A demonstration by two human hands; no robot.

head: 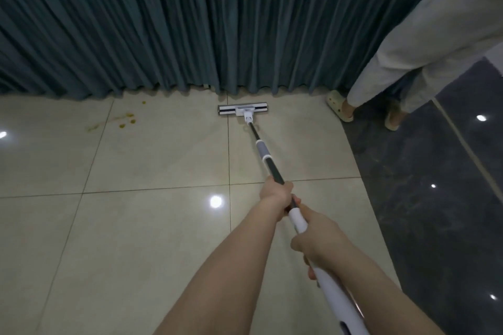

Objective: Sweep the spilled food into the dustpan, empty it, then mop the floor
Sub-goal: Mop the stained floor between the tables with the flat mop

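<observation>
A flat mop (243,110) lies with its white head on the beige tiled floor (152,166), close to the hem of a curtain. Its dark and white handle (268,160) runs back toward me. My left hand (276,194) grips the dark part of the handle. Behind it, my right hand (317,239) grips the white part nearer me. Yellow-brown food stains (126,120) with a smear mark the floor to the left of the mop head, apart from it.
A dark teal pleated curtain (190,24) hangs across the far side. Another person in light trousers and pale slippers (340,106) stands at the right. Dark glossy tiles (435,198) cover the floor on the right.
</observation>
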